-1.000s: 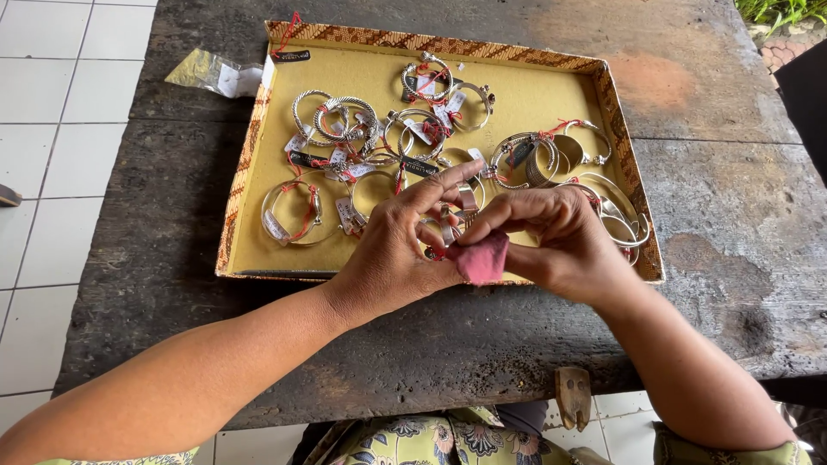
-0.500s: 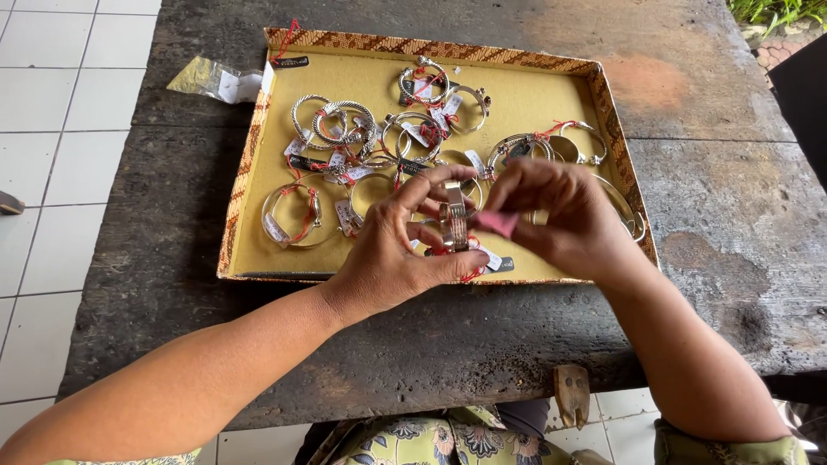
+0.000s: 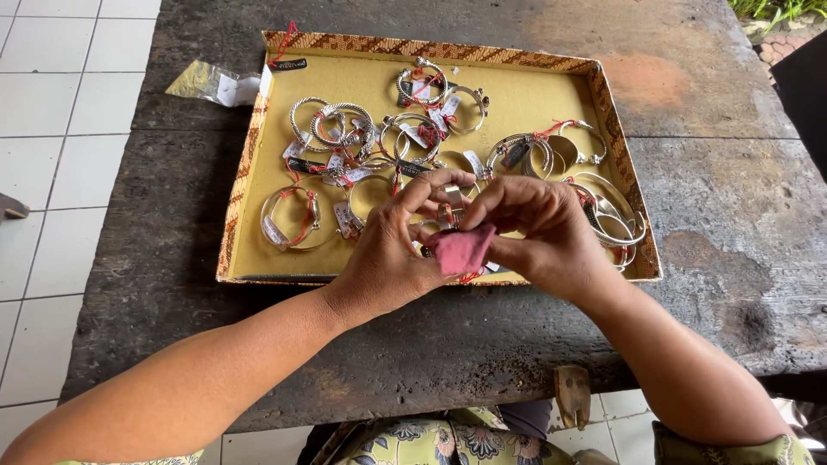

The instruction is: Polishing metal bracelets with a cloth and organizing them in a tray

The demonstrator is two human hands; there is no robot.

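My left hand (image 3: 392,254) pinches a small silver ring (image 3: 451,207) between thumb and fingers over the front edge of a shallow yellow tray (image 3: 250,232). Against the ring, my right hand (image 3: 543,237) presses a small pink cloth (image 3: 463,249). A red thread hangs below the cloth. Both hands meet above the tray's front middle. Several silver bangles with red strings and paper tags lie in the tray, one alone at the left (image 3: 289,219) and a stack at the right (image 3: 613,220).
The tray has a woven patterned rim and rests on a dark, worn wooden table (image 3: 724,258). A clear plastic bag (image 3: 207,82) lies off the tray's back left corner. White floor tiles (image 3: 52,155) lie to the left. A floral garment shows below.
Both hands have shifted slightly toward me. The pink cloth, pinched at the right fingertips half a second ago, now sits lower, against the ring, with the fingers regripped.
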